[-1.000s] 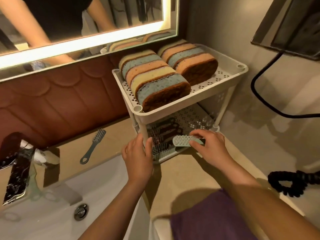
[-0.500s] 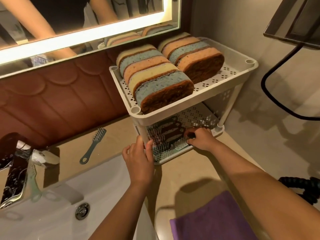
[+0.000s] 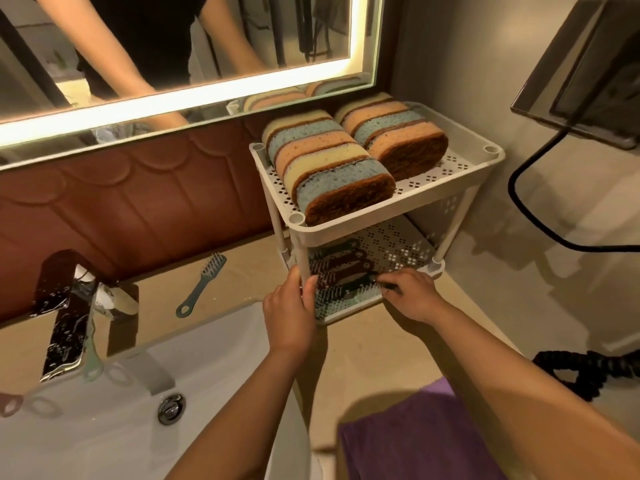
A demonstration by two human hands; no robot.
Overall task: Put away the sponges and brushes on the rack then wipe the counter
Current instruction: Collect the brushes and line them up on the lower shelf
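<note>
A white two-tier rack [image 3: 450, 183] stands on the beige counter [image 3: 356, 344] in the corner. Several sponges [image 3: 332, 174] stand on edge in two rows on its top shelf. Several dark brushes [image 3: 341, 263] lie on the lower shelf, with a pale green brush [image 3: 349, 294] at the front. My left hand [image 3: 289, 310] grips the rack's front left post. My right hand [image 3: 412, 294] reaches into the lower shelf, fingers curled on the pale green brush's end. A teal brush [image 3: 201, 285] lies on the counter behind the sink. A purple cloth [image 3: 415, 441] lies near me.
A white sink [image 3: 104, 427] with a chrome faucet [image 3: 65, 306] fills the left. A pale brush [image 3: 91, 358] and a pink handle [image 3: 8, 405] lie on its rim. A black coiled cord [image 3: 588, 372] sits at the right. A lit mirror [image 3: 173, 46] hangs behind.
My right hand carried the pale green brush from in front of the rack into the lower shelf, where it now lies. My left hand stayed on the post.
</note>
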